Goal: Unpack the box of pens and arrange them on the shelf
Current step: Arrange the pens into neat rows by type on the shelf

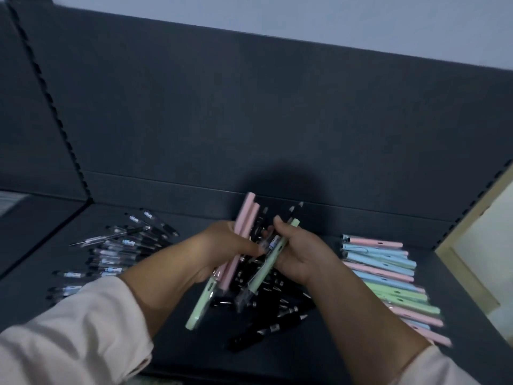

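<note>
1. Head view, centre of the frame: my left hand (230, 245) is curled round a mixed bundle (249, 273). Two pink pens (247, 218) stand up out of the fist. Held this way, the unsorted lot stays together while I pick from it.
2. My right hand (301, 255), up against the bundle, pinches a mint-green pen (273, 262) with a clear one alongside it. I judge I am drawing them out to sort by kind.
3. Left of the frame: clear pens (125, 245) with black grips lie in a loose heap on the dark shelf (194, 354), one kind kept to itself.
4. Right of the frame: pastel pens (388, 282) in pink, blue and green lie side by side in a row. The green one likely belongs there.
5. Lower centre, under my hands: black pens (277, 318) lie jumbled, not yet straightened.
6. No box shows anywhere, and the blur hides exactly how my fingers lie.
</note>
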`<state>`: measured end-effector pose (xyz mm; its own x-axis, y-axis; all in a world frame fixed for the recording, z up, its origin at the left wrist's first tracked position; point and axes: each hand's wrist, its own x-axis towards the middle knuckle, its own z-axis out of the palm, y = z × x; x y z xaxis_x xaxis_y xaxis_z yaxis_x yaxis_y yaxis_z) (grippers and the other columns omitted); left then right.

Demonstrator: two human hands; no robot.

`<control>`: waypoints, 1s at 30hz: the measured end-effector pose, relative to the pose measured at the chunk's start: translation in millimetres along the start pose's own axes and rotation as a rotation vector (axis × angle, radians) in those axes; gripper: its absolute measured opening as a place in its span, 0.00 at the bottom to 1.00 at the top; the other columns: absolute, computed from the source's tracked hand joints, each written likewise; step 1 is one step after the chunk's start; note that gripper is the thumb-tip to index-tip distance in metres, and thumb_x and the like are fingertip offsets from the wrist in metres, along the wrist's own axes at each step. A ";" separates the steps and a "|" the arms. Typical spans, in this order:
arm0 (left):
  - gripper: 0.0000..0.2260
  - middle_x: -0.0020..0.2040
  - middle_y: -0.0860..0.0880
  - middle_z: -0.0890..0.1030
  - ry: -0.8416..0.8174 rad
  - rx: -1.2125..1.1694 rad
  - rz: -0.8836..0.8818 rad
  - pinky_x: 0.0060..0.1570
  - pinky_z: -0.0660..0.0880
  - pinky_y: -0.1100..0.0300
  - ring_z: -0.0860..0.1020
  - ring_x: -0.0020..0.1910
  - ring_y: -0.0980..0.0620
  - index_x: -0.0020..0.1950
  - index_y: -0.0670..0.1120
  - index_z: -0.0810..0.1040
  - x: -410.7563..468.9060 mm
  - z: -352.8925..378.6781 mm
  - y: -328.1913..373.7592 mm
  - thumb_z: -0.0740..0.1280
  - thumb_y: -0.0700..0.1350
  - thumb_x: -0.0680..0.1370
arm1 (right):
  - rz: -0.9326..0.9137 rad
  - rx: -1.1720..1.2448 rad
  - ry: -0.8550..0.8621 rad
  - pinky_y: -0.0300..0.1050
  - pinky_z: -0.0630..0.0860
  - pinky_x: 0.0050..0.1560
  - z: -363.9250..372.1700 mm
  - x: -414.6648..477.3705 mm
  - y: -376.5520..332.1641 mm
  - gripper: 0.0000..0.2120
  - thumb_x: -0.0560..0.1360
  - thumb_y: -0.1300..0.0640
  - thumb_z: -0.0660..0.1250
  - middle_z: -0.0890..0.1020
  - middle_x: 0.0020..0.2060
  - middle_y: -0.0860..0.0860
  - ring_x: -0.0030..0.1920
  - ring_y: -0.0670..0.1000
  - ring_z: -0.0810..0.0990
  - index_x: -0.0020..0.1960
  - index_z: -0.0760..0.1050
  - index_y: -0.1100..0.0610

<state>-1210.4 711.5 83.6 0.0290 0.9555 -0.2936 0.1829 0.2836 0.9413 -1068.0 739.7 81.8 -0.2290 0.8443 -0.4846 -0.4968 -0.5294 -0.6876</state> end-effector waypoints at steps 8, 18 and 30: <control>0.18 0.44 0.44 0.84 0.037 0.119 -0.031 0.53 0.75 0.57 0.81 0.48 0.46 0.49 0.40 0.81 -13.0 -71.0 -6.3 0.79 0.40 0.62 | -0.037 -0.164 0.051 0.36 0.67 0.20 19.9 19.6 9.6 0.07 0.80 0.56 0.63 0.75 0.32 0.51 0.32 0.47 0.72 0.44 0.75 0.56; 0.08 0.30 0.48 0.75 0.445 0.041 -0.017 0.30 0.68 0.65 0.71 0.31 0.50 0.42 0.43 0.74 -43.0 -177.3 -27.2 0.74 0.39 0.71 | 0.077 -0.189 0.067 0.36 0.74 0.23 94.4 46.6 60.3 0.04 0.78 0.67 0.62 0.75 0.37 0.57 0.35 0.50 0.74 0.45 0.72 0.63; 0.10 0.35 0.44 0.80 0.450 -0.220 -0.087 0.41 0.73 0.58 0.76 0.35 0.48 0.46 0.40 0.76 -64.9 -227.5 -60.7 0.74 0.37 0.70 | 0.163 -0.031 0.042 0.52 0.76 0.47 152.1 60.1 104.4 0.13 0.82 0.57 0.57 0.75 0.39 0.60 0.40 0.57 0.77 0.41 0.69 0.62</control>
<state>-1447.0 650.8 83.4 -0.4122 0.8541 -0.3170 -0.0467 0.3277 0.9436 -1261.0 747.9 63.1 -0.2688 0.7433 -0.6125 -0.4301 -0.6616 -0.6142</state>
